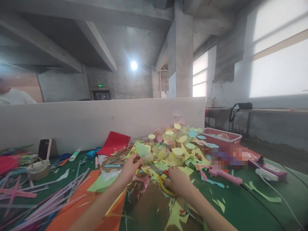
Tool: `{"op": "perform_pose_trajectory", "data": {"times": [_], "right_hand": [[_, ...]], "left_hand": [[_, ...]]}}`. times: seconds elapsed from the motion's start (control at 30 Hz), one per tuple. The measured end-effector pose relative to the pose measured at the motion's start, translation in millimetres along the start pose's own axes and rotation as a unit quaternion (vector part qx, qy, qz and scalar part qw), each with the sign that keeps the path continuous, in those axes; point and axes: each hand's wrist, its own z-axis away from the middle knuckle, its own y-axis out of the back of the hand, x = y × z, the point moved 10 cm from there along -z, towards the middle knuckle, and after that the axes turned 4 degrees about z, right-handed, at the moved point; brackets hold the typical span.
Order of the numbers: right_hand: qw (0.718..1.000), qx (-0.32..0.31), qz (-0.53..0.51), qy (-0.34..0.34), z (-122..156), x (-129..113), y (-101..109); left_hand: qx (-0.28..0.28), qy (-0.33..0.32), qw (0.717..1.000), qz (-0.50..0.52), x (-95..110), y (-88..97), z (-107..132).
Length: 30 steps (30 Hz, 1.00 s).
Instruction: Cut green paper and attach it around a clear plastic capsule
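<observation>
My left hand (130, 166) pinches a piece of light green paper (143, 149). A small clear, round thing sits just below the paper near my fingertips; its kind is unclear. My right hand (179, 181) is closed on scissors (157, 169), whose yellow and red handle loops show around my fingers. The blades point left toward the paper, close below it. Beneath both hands lie many yellow, green and pink paper scraps (143, 181). Behind them is a heap of clear plastic pieces topped with coloured paper discs (178, 150).
A pink glue gun (226, 177) with a cord lies at right, near a pink plastic bin (223, 136). Orange paper (96, 205) and pale purple strips (55, 199) cover the left. Red sheet (114, 143) leans against the white partition (72, 118). A small basket (38, 168) stands far left.
</observation>
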Motion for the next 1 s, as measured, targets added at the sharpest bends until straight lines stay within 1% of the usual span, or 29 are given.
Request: {"op": "perform_pose_trajectory", "data": {"times": [0.17,0.23,0.3,0.4,0.53,0.63,0.73,0.87,1.0], "right_hand": [[0.999,-0.002,-0.023,-0.026,2,3,-1],[0.998,-0.007,-0.055,-0.031,3,5,-1],[0.993,-0.009,-0.111,-0.048,4,10,-1],[0.967,-0.012,-0.239,-0.083,3,19,-7],[0.911,-0.026,-0.399,-0.1,-3,20,-23],[0.879,-0.026,-0.468,-0.089,-6,15,-27],[0.852,-0.032,-0.517,-0.078,-2,8,-21],[0.837,-0.06,-0.542,-0.041,8,-5,-8],[0.836,-0.087,-0.542,0.001,13,-15,-2]], "left_hand": [[0.022,-0.011,1.0,0.01,6,5.9,2],[0.031,-0.016,0.999,0.012,8,9.1,2],[0.04,-0.022,0.999,0.013,9,12.9,2],[0.052,-0.034,0.998,0.023,11,17.8,1],[0.082,-0.045,0.995,0.027,13,25.2,0],[0.092,-0.05,0.994,0.028,15,27.1,1],[0.087,-0.046,0.994,0.038,14,24.6,1],[0.075,-0.033,0.994,0.066,13,17.3,2],[0.072,-0.026,0.993,0.09,15,11.3,6]]}}
